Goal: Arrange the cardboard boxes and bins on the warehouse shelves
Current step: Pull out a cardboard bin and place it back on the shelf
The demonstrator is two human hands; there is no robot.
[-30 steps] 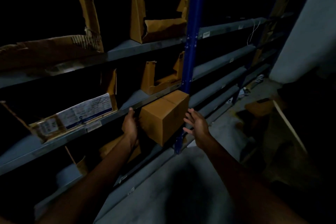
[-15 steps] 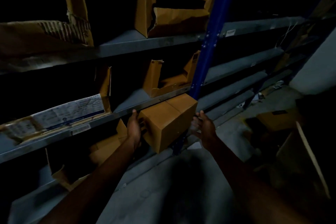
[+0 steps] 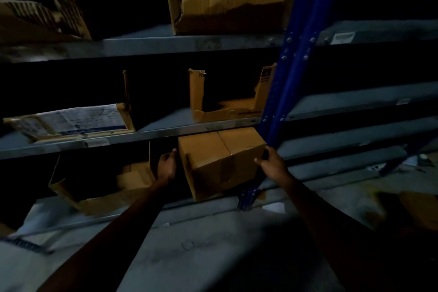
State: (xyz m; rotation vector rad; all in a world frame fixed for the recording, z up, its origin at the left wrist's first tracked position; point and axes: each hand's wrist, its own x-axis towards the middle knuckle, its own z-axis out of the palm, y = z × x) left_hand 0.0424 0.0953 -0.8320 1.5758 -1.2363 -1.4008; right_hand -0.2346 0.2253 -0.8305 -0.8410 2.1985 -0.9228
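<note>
A closed brown cardboard box [image 3: 220, 161] with a taped seam is held in front of the lower shelf opening, just under the grey shelf edge [image 3: 194, 131]. My left hand [image 3: 167, 165] presses its left side. My right hand [image 3: 272, 163] grips its right top corner. Open-fronted cardboard bins stand on the shelves: one above the box [image 3: 227, 111], one with a printed label sheet at the left [image 3: 71, 121], a torn one on the lowest level [image 3: 99, 197], and a larger one on the upper shelf [image 3: 227, 9].
A blue upright post [image 3: 291, 66] of the rack stands just right of the box. Grey shelves run off to the right. The concrete floor [image 3: 213, 244] lies below, with another brown box [image 3: 419, 211] at the right edge. The scene is very dark.
The box has moved lower and toward the lower shelf opening. My right hand, apart from it before, now grips its right corner. The view has shifted closer to the rack.
</note>
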